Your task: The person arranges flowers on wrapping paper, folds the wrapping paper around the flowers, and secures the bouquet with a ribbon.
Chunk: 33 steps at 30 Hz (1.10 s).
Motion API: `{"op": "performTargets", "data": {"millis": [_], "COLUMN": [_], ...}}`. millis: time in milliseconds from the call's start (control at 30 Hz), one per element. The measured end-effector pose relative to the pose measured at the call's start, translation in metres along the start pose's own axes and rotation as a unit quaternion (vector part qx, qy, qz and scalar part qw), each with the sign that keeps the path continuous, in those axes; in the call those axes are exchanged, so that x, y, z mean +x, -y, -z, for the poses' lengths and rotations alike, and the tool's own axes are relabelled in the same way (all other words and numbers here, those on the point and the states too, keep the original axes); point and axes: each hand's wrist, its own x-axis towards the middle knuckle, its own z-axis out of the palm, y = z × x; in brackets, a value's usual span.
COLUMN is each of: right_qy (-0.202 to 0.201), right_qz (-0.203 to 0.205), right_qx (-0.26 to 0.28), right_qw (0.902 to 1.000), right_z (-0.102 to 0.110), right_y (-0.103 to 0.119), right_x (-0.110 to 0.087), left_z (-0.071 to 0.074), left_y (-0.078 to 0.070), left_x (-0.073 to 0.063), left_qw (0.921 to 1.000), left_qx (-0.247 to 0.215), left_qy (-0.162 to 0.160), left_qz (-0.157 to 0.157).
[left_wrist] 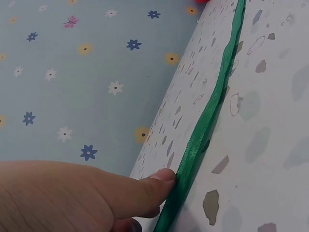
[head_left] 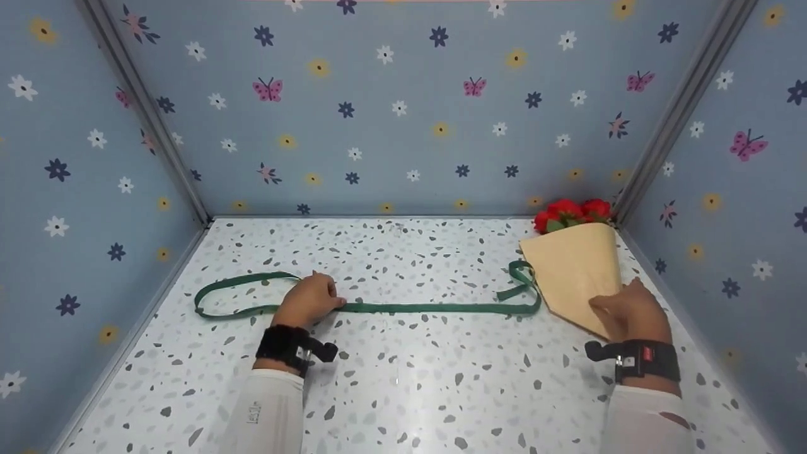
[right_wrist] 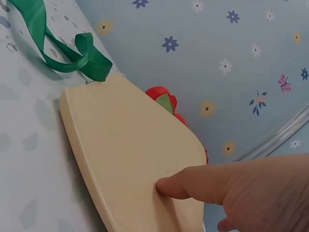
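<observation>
A long, narrow, green satin ribbon (head_left: 435,308) is pinched by the left hand (head_left: 306,300), whose thumb and curled fingers are closed together on it, low over the white, grey-flecked bench (head_left: 416,378). To the left of that hand the ribbon is laid in a wide loop; to the right it is stretched nearly straight along the bench, then turned up into a small curl just beside a smooth, beige, tapered bouquet wrapper (head_left: 570,271). Whether the curl is fastened to the wrapper cannot be told. The wrapper is held at its right edge by the right hand (head_left: 637,312): its thumb is pressed on the broad face, and its other fingers are bent about the edge, partly hidden. The wrapper is laid at the right of the bench, its narrow end pointed towards the person, and red flowers with green leaves (head_left: 570,213) are shown beyond its wide end.
</observation>
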Motion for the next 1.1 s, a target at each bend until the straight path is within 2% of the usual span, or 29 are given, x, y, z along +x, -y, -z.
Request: {"op": "performTargets", "data": {"millis": [267, 600, 800, 967, 1100], "right_qy": [-0.034, -0.045, -0.042, -0.018, 0.015], "right_qz": [0.006, 0.027, 0.013, 0.010, -0.012], "right_qx": [-0.021, 0.027, 0.061, 0.133, 0.212], "right_qw": [0.9992, 0.9983, 0.9972, 0.9910, 0.9770], "right_z": [-0.013, -0.014, -0.015, -0.017, -0.015], "right_y": [0.000, -0.001, -0.002, -0.007, -0.012], "right_x": [0.005, 0.009, 0.013, 0.014, 0.015], "left_z": [-0.004, -0.004, -0.004, -0.005, -0.005], "left_y": [0.002, 0.003, 0.003, 0.003, 0.002], "left_x": [0.001, 0.003, 0.004, 0.004, 0.004], "left_qw": [0.9999, 0.9999, 0.9999, 0.9999, 0.9999], "left_qx": [-0.010, -0.011, -0.009, -0.010, -0.013], "left_qy": [-0.007, -0.006, -0.005, -0.003, -0.005], "left_qz": [-0.003, -0.004, -0.002, 0.003, 0.003]}}
